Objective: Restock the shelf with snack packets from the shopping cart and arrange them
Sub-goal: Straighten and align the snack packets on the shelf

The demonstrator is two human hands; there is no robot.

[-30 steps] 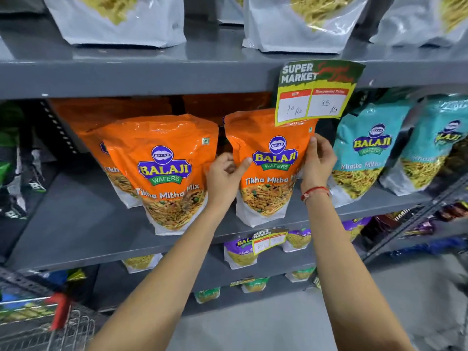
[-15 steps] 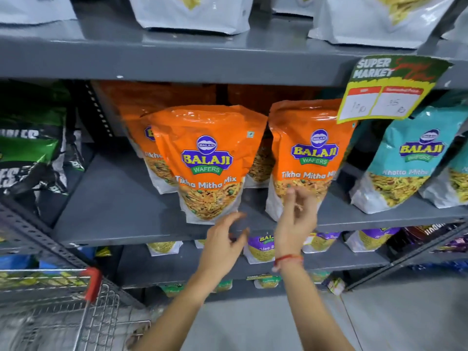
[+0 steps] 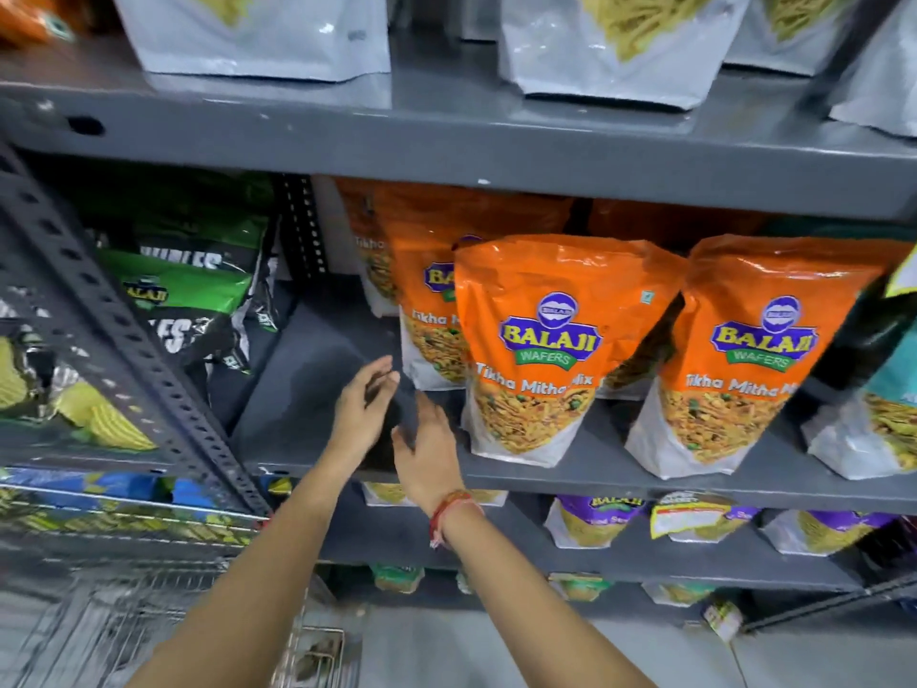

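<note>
Both arms reaching forward, left hand [image 3: 364, 407] and right hand [image 3: 429, 454] empty, fingers loosely spread, close together, a red thread [image 3: 449, 511] round the right wrist.

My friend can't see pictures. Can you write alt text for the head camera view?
Two empty hands, left and right, reach toward a bare patch of grey shelf beside upright orange snack packets. Green packets sit further left.

shop | grey shelves [image 3: 496, 141]; branded snack packets [image 3: 541, 350]; cart [image 3: 163, 633]
</note>
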